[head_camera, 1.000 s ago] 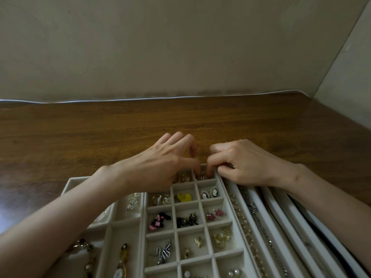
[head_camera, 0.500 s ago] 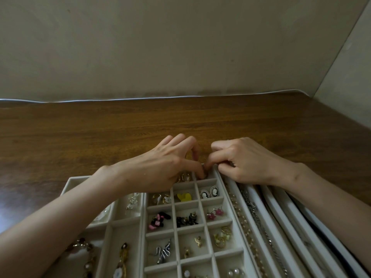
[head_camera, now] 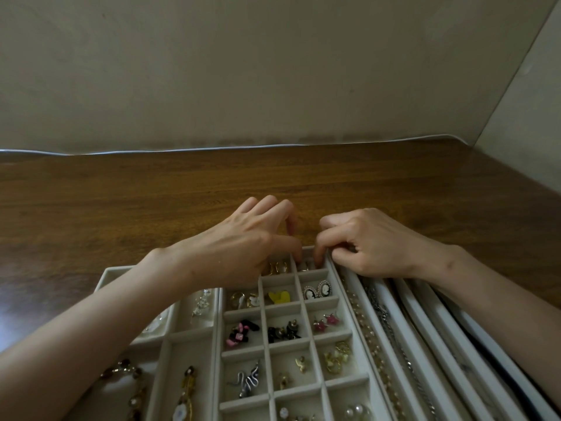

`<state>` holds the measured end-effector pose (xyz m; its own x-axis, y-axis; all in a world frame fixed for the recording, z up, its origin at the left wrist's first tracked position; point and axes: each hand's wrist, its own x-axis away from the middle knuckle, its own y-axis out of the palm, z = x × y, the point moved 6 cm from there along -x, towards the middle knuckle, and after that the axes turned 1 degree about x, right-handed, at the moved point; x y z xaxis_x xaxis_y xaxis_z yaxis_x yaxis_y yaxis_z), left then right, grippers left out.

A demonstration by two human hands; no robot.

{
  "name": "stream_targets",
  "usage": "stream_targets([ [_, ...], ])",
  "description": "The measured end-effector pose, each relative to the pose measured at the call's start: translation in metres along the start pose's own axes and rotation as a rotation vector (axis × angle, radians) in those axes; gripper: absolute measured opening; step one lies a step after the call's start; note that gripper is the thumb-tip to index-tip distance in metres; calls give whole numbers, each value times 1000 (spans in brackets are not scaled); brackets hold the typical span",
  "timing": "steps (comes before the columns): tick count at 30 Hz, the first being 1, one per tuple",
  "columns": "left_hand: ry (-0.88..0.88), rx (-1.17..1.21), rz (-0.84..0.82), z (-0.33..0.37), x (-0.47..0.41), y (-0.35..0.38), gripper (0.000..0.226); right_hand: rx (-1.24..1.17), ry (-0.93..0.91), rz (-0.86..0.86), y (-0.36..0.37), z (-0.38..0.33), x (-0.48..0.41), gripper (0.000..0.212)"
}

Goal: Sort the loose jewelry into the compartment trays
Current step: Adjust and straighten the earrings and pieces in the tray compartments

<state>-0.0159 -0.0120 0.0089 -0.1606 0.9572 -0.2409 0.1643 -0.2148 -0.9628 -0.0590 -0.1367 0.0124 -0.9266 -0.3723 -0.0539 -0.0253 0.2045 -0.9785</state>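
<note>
Both hands met at far edge of the grid tray (head_camera: 349,302) on the wooden table (head_camera: 121,202); left hand (head_camera: 243,247) and right hand (head_camera: 373,241) had fingertips pinched narrow into the far-right compartment, over a small gold piece (head_camera: 304,265), actual grasp hidden, couldn't tell. Cameo earrings (head_camera: 317,290) sat one cell nearer, yellow piece (head_camera: 279,297) just left of them, chains (head_camera: 382,317) in long slots at right.

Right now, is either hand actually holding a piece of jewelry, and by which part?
Cannot tell. Left hand and right hand pinch fingertips down into the compartment tray's far right cell, and the fingers hide whatever may be held.
</note>
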Motion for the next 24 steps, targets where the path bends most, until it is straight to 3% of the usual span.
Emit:
stream_targets([
  [24,-12,151,-64,2,-3,3,49,45,8,46,1,3,0,36],
])
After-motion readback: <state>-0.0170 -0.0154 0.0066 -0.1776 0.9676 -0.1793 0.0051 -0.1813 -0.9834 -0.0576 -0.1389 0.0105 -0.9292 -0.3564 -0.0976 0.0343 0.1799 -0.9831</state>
